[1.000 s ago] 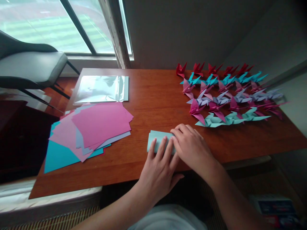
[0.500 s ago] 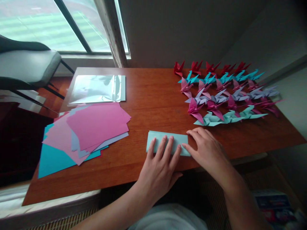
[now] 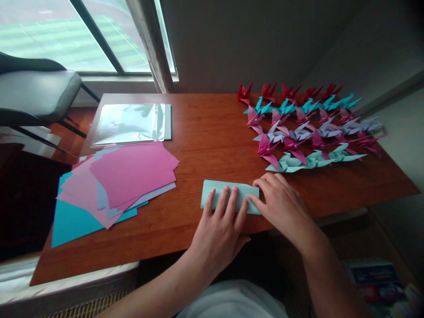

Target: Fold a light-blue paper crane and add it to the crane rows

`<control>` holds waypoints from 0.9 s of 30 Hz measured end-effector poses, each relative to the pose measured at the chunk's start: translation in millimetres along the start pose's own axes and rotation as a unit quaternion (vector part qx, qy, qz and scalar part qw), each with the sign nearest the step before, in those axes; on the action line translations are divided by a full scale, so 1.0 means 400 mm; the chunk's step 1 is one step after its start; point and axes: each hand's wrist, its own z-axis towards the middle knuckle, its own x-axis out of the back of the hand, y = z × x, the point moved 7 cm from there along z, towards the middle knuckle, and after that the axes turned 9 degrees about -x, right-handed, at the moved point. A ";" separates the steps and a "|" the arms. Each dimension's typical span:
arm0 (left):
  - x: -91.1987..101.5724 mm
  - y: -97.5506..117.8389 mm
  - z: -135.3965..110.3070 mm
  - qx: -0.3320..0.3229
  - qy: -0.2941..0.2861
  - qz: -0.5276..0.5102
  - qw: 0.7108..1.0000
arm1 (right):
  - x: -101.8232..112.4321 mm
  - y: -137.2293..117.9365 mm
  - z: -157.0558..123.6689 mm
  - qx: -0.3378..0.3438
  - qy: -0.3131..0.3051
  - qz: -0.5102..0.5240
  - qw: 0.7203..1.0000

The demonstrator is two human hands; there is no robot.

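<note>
A pale mint-green sheet of origami paper, folded into a long rectangle, lies near the table's front edge. My left hand rests flat on it, fingers spread and pressing it down. At its right end my right hand has thumb and index finger on the paper, gripping the upper right corner of the top layer, which looks slightly bent. The remaining fingers of that hand are curled. Just beyond it stands a row of mint-green folded paper cranes.
Rows of magenta, lavender, pink, teal and red cranes fill the back right. On the left lies a fanned pile of coloured paper, with a clear plastic pack of paper behind. A chair stands by the window.
My right hand has shifted slightly left over the paper's right end, and the corner there now bends. My left hand stays put. The whole view has drifted a little.
</note>
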 end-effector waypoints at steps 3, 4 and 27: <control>0.002 0.001 0.002 0.002 0.000 0.005 1.000 | -0.005 0.001 0.006 0.007 0.000 0.023 1.000; 0.002 0.002 0.002 0.003 0.001 0.006 1.000 | -0.008 0.001 0.008 0.008 -0.001 0.033 0.999; 0.091 -0.131 -0.050 0.112 0.178 -0.144 0.967 | -0.056 0.064 -0.027 -0.126 -0.026 0.505 0.854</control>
